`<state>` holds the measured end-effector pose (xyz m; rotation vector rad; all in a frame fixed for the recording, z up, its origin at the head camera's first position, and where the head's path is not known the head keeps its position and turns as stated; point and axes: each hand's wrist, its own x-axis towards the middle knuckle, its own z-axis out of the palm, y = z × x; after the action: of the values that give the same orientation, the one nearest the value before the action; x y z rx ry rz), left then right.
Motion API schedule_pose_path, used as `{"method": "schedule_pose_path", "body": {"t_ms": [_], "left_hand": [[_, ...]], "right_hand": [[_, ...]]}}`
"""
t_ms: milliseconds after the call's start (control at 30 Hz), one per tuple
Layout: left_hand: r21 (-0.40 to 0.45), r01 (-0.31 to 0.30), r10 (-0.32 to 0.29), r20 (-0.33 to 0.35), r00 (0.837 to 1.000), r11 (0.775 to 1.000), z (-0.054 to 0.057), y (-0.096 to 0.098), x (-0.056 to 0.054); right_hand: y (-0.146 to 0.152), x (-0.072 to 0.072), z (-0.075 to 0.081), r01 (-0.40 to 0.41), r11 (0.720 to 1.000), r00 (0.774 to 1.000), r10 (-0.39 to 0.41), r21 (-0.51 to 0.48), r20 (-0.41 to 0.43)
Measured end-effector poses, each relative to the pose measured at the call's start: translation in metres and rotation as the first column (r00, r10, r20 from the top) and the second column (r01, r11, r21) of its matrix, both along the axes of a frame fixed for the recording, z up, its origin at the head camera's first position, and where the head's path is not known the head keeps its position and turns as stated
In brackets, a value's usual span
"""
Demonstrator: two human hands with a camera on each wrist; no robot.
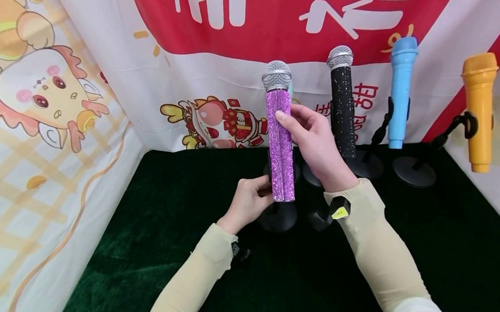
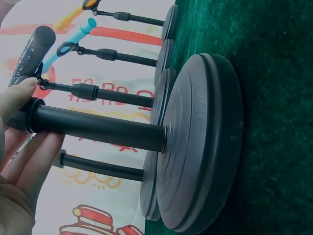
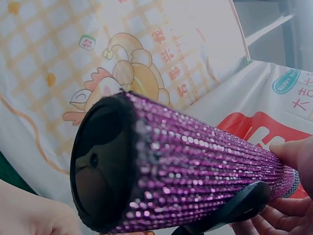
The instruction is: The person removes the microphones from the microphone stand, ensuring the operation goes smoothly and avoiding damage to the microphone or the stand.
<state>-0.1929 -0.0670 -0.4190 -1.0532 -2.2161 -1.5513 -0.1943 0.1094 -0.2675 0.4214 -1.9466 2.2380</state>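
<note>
A microphone with a purple rhinestone-covered body (image 1: 280,149) and a silver mesh head stands upright at the centre of the head view. My right hand (image 1: 318,140) pinches its upper body, thumb in front. In the right wrist view a black clip (image 3: 239,208) lies against the microphone's side. Below, my left hand (image 1: 248,201) grips the upper pole (image 2: 98,128) of a black microphone stand, thumb and fingers around it. Its round base (image 2: 195,147) rests on the green cloth.
To the right, black (image 1: 343,107), blue (image 1: 402,92) and yellow (image 1: 481,113) microphones sit in stands on the green cloth (image 1: 123,259). Another stand's pole (image 2: 102,168) rises behind the gripped one. Printed fabric walls (image 1: 121,87) enclose the back and sides.
</note>
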Motion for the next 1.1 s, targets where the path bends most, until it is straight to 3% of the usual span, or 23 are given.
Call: {"method": "schedule_pose_path", "body": {"t_ms": [133, 300, 600, 833, 1100], "left_hand": [[-0.008, -0.002, 0.002, 0.02, 1.0, 1.0, 0.0, 0.0, -0.001], [0.009, 0.004, -0.005, 0.108, 0.994, 1.0, 0.001, -0.001, -0.002], [0.054, 0.0, -0.01, 0.193, 0.981, 0.999, 0.001, -0.002, -0.003], [0.084, -0.011, -0.007, 0.205, 0.979, 0.996, 0.001, -0.001, -0.004], [0.091, -0.011, -0.005, 0.18, 0.984, 0.996, 0.0, -0.001, -0.005]], "right_hand": [[-0.001, -0.002, 0.0, 0.014, 1.0, 1.0, -0.014, -0.009, 0.011], [-0.001, -0.001, -0.001, 0.013, 1.0, 1.0, -0.013, 0.018, 0.015], [0.006, 0.007, -0.004, -0.055, 0.996, 0.998, 0.052, 0.07, 0.042], [0.011, 0.018, -0.009, -0.072, 0.981, 0.997, 0.067, 0.18, 0.035], [0.013, 0.029, -0.013, -0.102, 0.979, 0.995, 0.101, 0.178, 0.013]]}}
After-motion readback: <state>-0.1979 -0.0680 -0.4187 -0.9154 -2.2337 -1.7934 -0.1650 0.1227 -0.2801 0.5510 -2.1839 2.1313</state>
